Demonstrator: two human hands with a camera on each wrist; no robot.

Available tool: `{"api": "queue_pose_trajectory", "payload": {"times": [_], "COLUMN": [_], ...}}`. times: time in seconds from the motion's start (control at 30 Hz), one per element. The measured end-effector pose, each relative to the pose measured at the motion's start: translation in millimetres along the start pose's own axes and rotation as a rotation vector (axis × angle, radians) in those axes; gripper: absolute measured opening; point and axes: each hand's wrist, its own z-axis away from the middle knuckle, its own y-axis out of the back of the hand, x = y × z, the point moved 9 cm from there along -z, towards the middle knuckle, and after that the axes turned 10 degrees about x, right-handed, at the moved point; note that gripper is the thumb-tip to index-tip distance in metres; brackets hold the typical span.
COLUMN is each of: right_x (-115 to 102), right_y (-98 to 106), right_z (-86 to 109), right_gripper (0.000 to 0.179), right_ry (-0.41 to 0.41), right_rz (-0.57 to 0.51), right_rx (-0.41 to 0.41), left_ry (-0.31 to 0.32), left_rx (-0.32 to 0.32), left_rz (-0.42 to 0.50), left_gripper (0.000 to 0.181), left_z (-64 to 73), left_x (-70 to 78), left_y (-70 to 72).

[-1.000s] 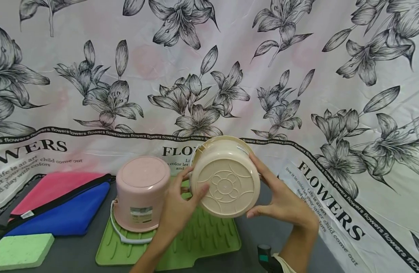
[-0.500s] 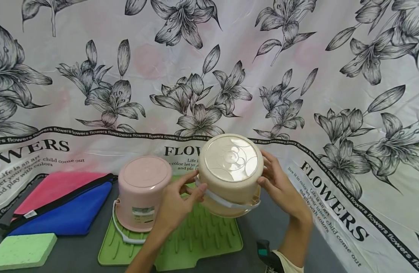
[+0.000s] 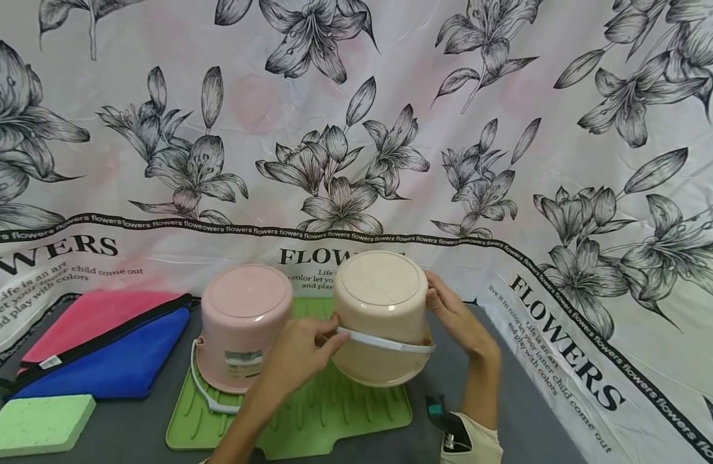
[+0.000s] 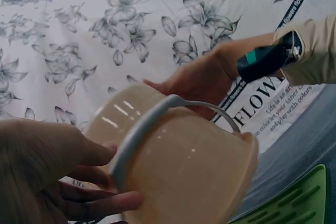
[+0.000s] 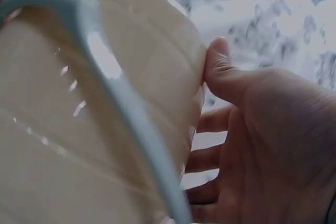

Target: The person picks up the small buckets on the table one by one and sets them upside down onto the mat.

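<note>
A cream bucket (image 3: 382, 299) is held upside down above the right part of a green ridged mat (image 3: 362, 409). Its pale grey handle (image 3: 385, 343) crosses the front of its wall. My left hand (image 3: 295, 354) pinches the bucket's left side near the handle, the thumb by the handle's end. On the other side my right hand (image 3: 462, 322) grips the wall; in the right wrist view its thumb (image 5: 218, 69) presses the side and the other fingers reach behind. A pink bucket (image 3: 246, 309) stands upside down on the mat, left of the cream one.
A pink and blue zippered pouch (image 3: 109, 348) lies on the dark table (image 3: 124, 428) at the left. A light green sponge block (image 3: 40, 422) is in front of it. Behind everything hangs a white flower-printed cloth (image 3: 333, 129).
The cream bucket has turned from showing its patterned base to base-up, its handle now in front. It has also come down slightly, both hands moving with it.
</note>
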Motion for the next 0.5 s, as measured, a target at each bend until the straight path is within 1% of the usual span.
{"api": "queue_pose_trajectory", "payload": {"times": [0.07, 0.13, 0.23, 0.3, 0.37, 0.4, 0.43, 0.5], "right_x": [16, 32, 49, 53, 53, 52, 53, 52], "right_y": [-8, -18, -28, -28, -23, -20, -18, -17], "right_z": [-0.6, 0.2, 3.3, 6.1, 9.0, 10.8, 13.0, 16.9], "right_gripper": [0.052, 0.054, 0.058, 0.059, 0.059, 0.059, 0.060, 0.061], "right_ry": [-0.052, -0.127, -0.229, -0.276, -0.317, -0.342, -0.375, -0.437], "right_rz": [-0.041, -0.073, -0.082, -0.056, -0.012, 0.016, 0.039, 0.044], "right_rx": [-0.053, -0.118, -0.185, -0.188, -0.163, -0.150, -0.144, -0.158], "left_ry": [-0.004, -0.011, -0.023, -0.006, 0.025, 0.045, 0.052, 0.057], "left_rx": [-0.068, -0.135, -0.204, -0.204, -0.172, -0.151, -0.127, -0.106], "left_rz": [-0.020, -0.034, -0.045, -0.041, -0.007, 0.020, 0.037, 0.079], "left_gripper": [0.034, 0.032, 0.031, 0.029, 0.031, 0.036, 0.042, 0.054], "left_z": [0.7, 0.9, -0.7, -2.8, -6.0, -7.4, -8.6, -11.0], "left_x": [-2.7, -6.2, -14.9, -23.8, -32.6, -36.8, -39.8, -43.4], "left_y": [-4.4, -9.0, -15.8, -18.1, -18.1, -17.5, -16.2, -15.1]}}
